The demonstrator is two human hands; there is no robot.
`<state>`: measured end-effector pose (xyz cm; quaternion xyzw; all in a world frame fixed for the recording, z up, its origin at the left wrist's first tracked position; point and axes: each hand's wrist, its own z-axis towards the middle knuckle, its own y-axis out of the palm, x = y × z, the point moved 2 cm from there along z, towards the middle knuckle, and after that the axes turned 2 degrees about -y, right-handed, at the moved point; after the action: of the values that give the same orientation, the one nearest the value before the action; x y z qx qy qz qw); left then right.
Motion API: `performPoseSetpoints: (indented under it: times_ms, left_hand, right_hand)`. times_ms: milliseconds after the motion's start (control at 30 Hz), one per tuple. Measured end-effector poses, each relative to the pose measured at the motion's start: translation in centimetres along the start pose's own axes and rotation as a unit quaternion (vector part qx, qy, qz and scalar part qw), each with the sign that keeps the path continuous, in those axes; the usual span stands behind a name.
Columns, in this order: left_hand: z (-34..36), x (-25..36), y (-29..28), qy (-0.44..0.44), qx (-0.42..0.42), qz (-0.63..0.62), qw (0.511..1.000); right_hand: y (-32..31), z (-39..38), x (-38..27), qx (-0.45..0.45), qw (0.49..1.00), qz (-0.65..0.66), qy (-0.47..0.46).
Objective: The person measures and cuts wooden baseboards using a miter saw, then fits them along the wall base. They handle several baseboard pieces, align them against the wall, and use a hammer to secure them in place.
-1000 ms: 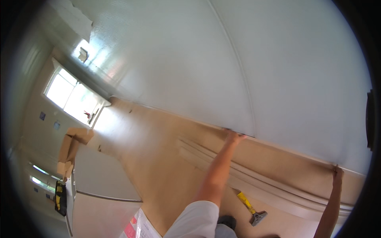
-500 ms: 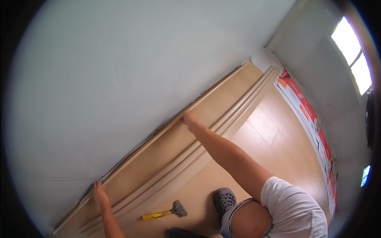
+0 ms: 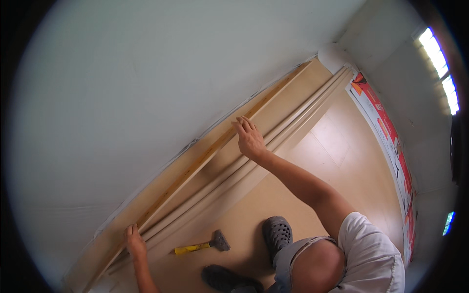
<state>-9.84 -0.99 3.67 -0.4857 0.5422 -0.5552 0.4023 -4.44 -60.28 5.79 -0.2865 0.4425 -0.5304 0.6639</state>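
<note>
A long beige board (image 3: pixel 200 161) with an ochre streak along its top edge stands on edge parallel to the wall, with a gap between them. My left hand (image 3: pixel 137 243) grips its top edge at the near end, and my right hand (image 3: pixel 249 139) curls its fingers over the same edge farther along. Several pale long strips (image 3: pixel 304 113) lie beside the board on my side. A scraper (image 3: pixel 193 248) with a yellow handle and grey head lies on the beige floor (image 3: pixel 301 194) by my grey perforated clogs (image 3: pixel 277 233).
The white wall (image 3: pixel 127 93) fills the upper left. Red-and-white printed sheets (image 3: pixel 374 103) lie along the right wall, below a bright window (image 3: pixel 433 49). A curled white sheet (image 3: pixel 330 57) is in the far corner.
My view swung sharply round after the oldest frame. Since half a second ago the board has moved away from the wall toward me, both hands on it, opening a gap behind it.
</note>
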Motion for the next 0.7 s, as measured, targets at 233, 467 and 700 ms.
performPoseSetpoints:
  times_ms: [233, 467, 700]
  left_hand:
    - [-5.0, -12.6, 7.1, 0.047, -0.040, -0.078, 0.995]
    - [-9.7, 0.4, -9.6, -0.227, -0.289, -0.134, 0.920]
    - [-10.1, 8.6, -13.3, -0.141, -0.549, -0.039, 0.823]
  right_hand:
    - [1.8, 1.0, 0.1, -0.119, 0.981, -0.027, -0.150]
    - [-6.5, -4.6, -2.2, -0.197, 0.956, 0.081, -0.203]
    - [-11.1, -15.8, -1.9, -0.391, 0.910, 0.131, -0.043]
